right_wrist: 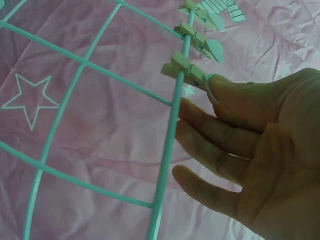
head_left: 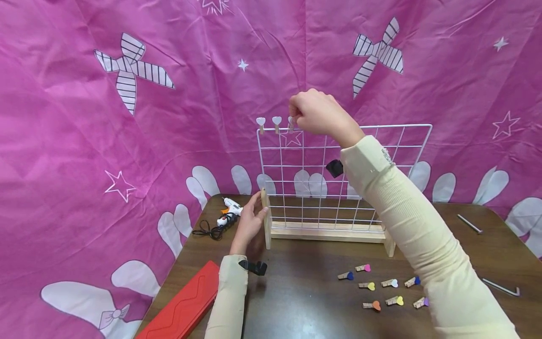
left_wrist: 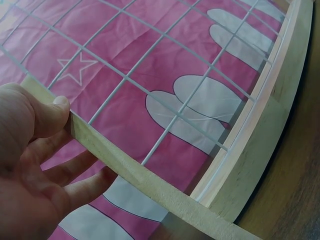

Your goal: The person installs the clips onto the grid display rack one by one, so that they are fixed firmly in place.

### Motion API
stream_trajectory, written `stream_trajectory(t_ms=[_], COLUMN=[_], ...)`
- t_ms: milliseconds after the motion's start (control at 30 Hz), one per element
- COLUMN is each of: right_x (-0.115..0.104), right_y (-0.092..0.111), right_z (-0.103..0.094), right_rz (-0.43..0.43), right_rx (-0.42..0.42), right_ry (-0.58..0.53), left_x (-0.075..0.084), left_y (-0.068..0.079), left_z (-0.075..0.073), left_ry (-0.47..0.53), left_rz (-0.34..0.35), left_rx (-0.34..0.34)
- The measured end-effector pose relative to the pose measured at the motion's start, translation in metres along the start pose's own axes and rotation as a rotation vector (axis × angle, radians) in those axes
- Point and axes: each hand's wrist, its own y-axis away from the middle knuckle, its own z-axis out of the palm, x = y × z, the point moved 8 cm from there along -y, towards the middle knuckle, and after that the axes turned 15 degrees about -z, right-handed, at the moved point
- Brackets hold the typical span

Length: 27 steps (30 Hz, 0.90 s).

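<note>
Pink fabric (head_left: 63, 117) printed with white striped bows, stars and rounded shapes hangs behind a brown wood-grain table (head_left: 296, 296), whose surface catches a pale sheen. Towards its far edge stands a white wire grid rack (head_left: 324, 165) on a pale wooden base. The left hand (head_left: 249, 223) grips the rack's left wooden upright (head_left: 267, 223), thumb on one side and fingers on the other. At the top rail, near its left corner, the right hand (head_left: 319, 113) pinches a small wooden clothespin with a white heart (right_wrist: 185, 65), its other fingers loosely extended; two matching clothespins (head_left: 277, 122) sit further left. Eight wooden clothespins with coloured hearts (head_left: 367, 286) lie before the rack's right foot. A white glue gun with an orange trigger (head_left: 232, 206) occupies the far left corner, its markings too small to read; a long red box (head_left: 182, 301) lies along the left edge, and two bent metal rods (head_left: 501, 287) near the right.
</note>
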Motion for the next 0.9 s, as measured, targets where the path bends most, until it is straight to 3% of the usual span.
stream_trajectory(t_ms=[233, 400, 733, 900], right_x=[0.005, 0.005, -0.001, -0.002], right_y=[0.004, 0.017, 0.061, 0.087], right_z=[0.003, -0.002, -0.019, -0.014], right_rz=[0.033, 0.039, -0.069, -0.109], right_rx=[0.004, 0.055, 0.194, 0.231], right_ry=[-0.075, -0.129, -0.146, -0.157], left_x=[0.001, 0.020, 0.033, 0.033], left_y=[0.001, 0.011, 0.019, 0.018], left_z=[-0.001, -0.002, 0.000, -0.002], left_ry=[-0.014, -0.001, -0.012, -0.002], left_rz=[-0.003, 0.030, 0.030, 0.043], left_rx=[0.003, -0.029, -0.046, -0.031])
